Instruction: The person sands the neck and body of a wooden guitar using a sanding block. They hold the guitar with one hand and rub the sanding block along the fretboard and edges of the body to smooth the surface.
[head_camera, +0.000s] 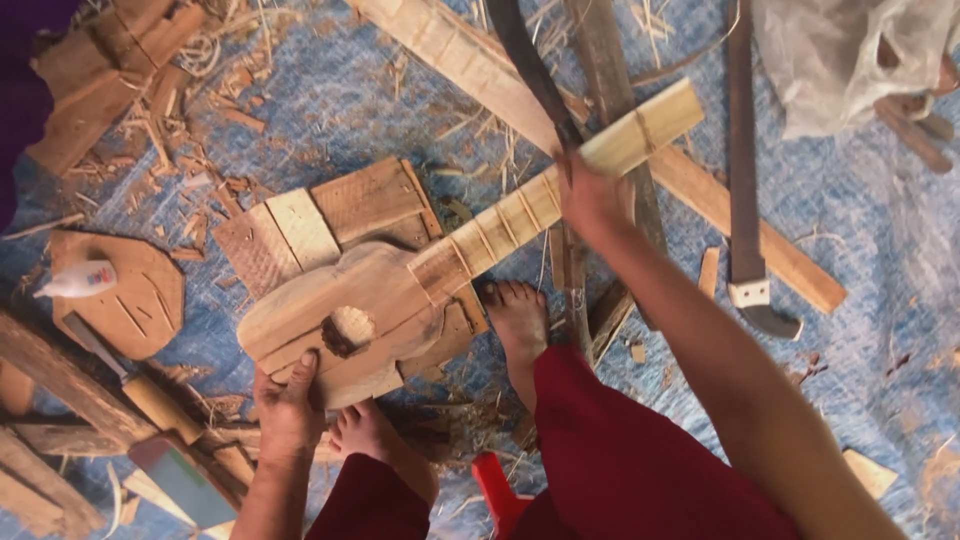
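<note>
Wood, pale and unfinished: the guitar-shaped instrument (400, 290) lies across stacked offcut boards (310, 225) on the blue tarp (860, 230), its round body toward the lower left, its fretted neck running up toward the upper right. Your left hand (290, 405) clamps the lower edge of the body, thumb pressed up on the face just left of the sound hole (348, 330), remaining fingers curled under and out of sight. Left forearm rises straight from the bottom edge of the view. Your right hand (592, 200) is closed around the neck near its head end, fingers wrapped tight, knuckles up; a dark curved blade (530, 70) extends from that fist toward the top edge, though you cannot tell whether the hand grips it as well. Right arm stretches long and nearly straight from the lower right corner. Your bare feet (518, 325) rest on the tarp just beside the body of the instrument, red trouser legs (640, 460) below them. At the left edge, a small white glue bottle (82, 280) sits on a flat wooden cutout (140, 300), with a wooden-handled tool (150, 400) near it. Shavings litter the tarp's upper left.
</note>
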